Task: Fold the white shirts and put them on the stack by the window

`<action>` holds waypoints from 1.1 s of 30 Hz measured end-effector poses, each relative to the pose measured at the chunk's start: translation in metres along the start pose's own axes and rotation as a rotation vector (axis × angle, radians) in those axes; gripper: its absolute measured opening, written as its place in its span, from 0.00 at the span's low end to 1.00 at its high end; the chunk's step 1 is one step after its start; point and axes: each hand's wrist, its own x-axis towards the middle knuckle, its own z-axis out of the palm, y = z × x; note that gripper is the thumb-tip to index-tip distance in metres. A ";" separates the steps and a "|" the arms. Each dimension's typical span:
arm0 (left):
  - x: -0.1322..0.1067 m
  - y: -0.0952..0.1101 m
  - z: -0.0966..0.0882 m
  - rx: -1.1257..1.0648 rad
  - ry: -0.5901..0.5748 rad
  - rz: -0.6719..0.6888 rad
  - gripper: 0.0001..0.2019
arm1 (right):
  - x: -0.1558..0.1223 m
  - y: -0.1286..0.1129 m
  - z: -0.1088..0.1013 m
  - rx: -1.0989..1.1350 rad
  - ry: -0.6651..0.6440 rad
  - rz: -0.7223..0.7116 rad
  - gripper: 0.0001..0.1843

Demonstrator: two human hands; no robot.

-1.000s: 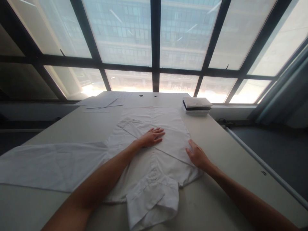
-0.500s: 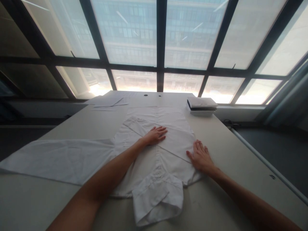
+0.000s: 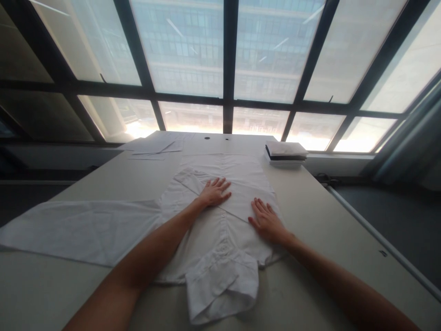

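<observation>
A white shirt (image 3: 206, 248) lies spread on the table, its collar toward me. One sleeve (image 3: 82, 230) stretches out flat to the left, while the other is folded across the body. My left hand (image 3: 215, 192) rests flat on the middle of the shirt, fingers spread. Palm down, my right hand (image 3: 268, 220) lies on the right part of the body with its fingers stretched out. Neither hand grips the cloth. Both forearms reach in from the near edge, and the left one covers some of the shirt.
The white table (image 3: 310, 216) runs up to a large window. Loose paper sheets (image 3: 151, 145) lie at the back left. At the back right sits a stack of papers or booklets (image 3: 285, 154) with a dark layer. A grey curtain (image 3: 399, 151) hangs at the right.
My right hand has slid left, from the shirt's right edge further onto its body. My left hand stays flat near the middle. The view has shifted slightly.
</observation>
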 end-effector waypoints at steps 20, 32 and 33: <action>-0.003 0.003 -0.003 -0.037 0.008 -0.009 0.34 | 0.067 0.126 -0.016 0.087 0.196 0.185 0.26; -0.002 0.003 -0.001 -0.029 0.002 -0.019 0.33 | 0.073 0.143 -0.012 0.094 0.254 0.360 0.33; -0.002 0.003 -0.001 -0.028 0.001 -0.019 0.33 | 0.072 0.143 -0.013 0.136 0.290 0.331 0.32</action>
